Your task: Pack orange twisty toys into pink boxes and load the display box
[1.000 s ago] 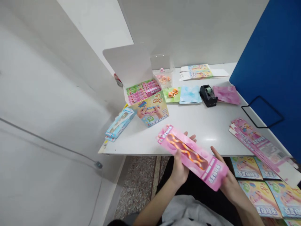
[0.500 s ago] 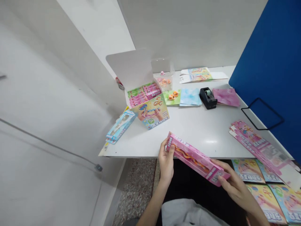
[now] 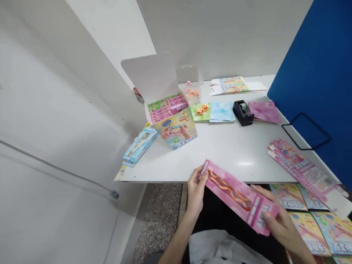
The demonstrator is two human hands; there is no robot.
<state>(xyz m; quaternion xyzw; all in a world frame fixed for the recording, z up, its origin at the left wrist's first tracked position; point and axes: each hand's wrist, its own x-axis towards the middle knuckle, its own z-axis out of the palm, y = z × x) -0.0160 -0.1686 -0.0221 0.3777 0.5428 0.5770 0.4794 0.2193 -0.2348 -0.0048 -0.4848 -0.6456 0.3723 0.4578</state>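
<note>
I hold a long pink toy box (image 3: pixel 236 194) with an orange wavy toy behind its window, slanting down to the right just off the white table's front edge (image 3: pixel 165 179). My left hand (image 3: pixel 195 189) pinches its upper left end. My right hand (image 3: pixel 277 220) grips its lower right end, thumb on the printed flap. An open display carton (image 3: pixel 170 110) with several pink and green boxes inside stands at the table's far left.
A black tape dispenser (image 3: pixel 243 112), green, blue and pink sheets (image 3: pixel 221 111) and a clear tub (image 3: pixel 191 91) lie at the back. Flat pink packs (image 3: pixel 298 163) are stacked at right, blue boxes (image 3: pixel 140 145) at left. A blue partition (image 3: pixel 324 73) stands at right. Colourful flat cartons (image 3: pixel 316 223) lie lower right.
The pink box first lay face up in both hands, then tipped onto its edge, and now shows its window again, lower and further right. My left hand went to its upper end.
</note>
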